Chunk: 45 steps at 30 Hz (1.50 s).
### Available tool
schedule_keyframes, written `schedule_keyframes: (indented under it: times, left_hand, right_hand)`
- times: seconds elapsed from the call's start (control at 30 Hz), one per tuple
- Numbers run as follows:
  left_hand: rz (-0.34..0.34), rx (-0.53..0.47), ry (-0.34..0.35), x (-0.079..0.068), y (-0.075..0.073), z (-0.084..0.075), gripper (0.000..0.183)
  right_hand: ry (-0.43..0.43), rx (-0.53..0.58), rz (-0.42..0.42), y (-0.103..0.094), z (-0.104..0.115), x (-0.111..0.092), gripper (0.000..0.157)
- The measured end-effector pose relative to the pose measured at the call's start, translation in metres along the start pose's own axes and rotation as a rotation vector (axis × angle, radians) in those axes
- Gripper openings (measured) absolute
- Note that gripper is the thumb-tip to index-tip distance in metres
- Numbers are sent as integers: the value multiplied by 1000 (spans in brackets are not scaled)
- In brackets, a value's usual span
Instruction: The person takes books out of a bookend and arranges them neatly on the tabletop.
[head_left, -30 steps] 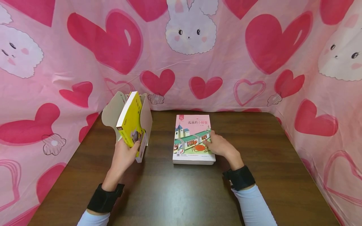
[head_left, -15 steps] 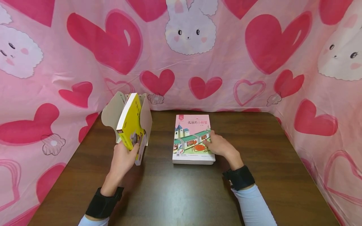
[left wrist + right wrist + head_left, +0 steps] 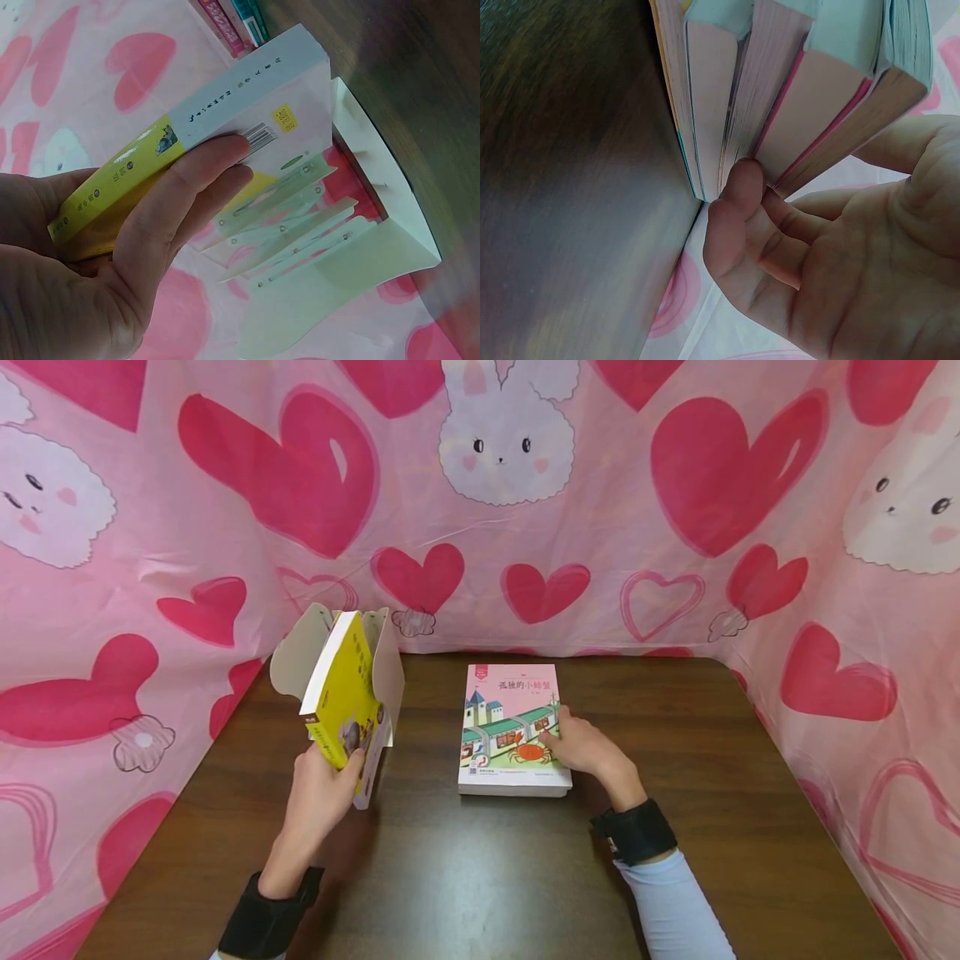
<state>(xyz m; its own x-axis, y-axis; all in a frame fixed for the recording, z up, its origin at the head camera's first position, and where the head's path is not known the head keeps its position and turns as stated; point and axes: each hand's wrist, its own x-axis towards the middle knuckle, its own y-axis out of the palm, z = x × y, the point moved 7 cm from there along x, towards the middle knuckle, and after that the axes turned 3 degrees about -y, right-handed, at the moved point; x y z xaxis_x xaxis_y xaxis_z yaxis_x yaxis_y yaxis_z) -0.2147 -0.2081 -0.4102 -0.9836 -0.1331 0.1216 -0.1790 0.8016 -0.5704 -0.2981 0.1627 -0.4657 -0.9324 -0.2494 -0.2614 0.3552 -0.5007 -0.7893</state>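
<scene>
My left hand (image 3: 321,797) grips a thick yellow book (image 3: 345,685) by its near lower part, thumb on the cover. The book stands tilted, its far end overlapping the opening of a cream file holder (image 3: 390,672). In the left wrist view, the fingers wrap over the pale back cover of the yellow book (image 3: 247,82), near a barcode, and slotted dividers show inside the holder (image 3: 337,270). At the table's middle, my right hand (image 3: 592,747) holds the right side of a book stack (image 3: 510,718), thumb on the pink crab cover. Its fingers curl against the page edges of the stack (image 3: 787,112).
A dark wooden table (image 3: 480,877) lies under everything. Pink heart-and-rabbit cloth (image 3: 622,527) hangs around the back and sides. Several books in the stack show their edges in the right wrist view.
My left hand has drawn the yellow book toward me and slightly down and left. The right hand and the stack stay where they were.
</scene>
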Motion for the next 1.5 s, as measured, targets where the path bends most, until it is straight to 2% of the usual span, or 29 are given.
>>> schedule_keyframes:
  times: [0.27, 1.5]
  left_hand:
    - [-4, 13, -8, -5, 1, -2, 50]
    - [18, -20, -63, -47, -8, -12, 54]
  right_hand:
    - [3, 10, 1, -1, 0, 0, 83]
    - [4, 6, 8, 1, 0, 0, 84]
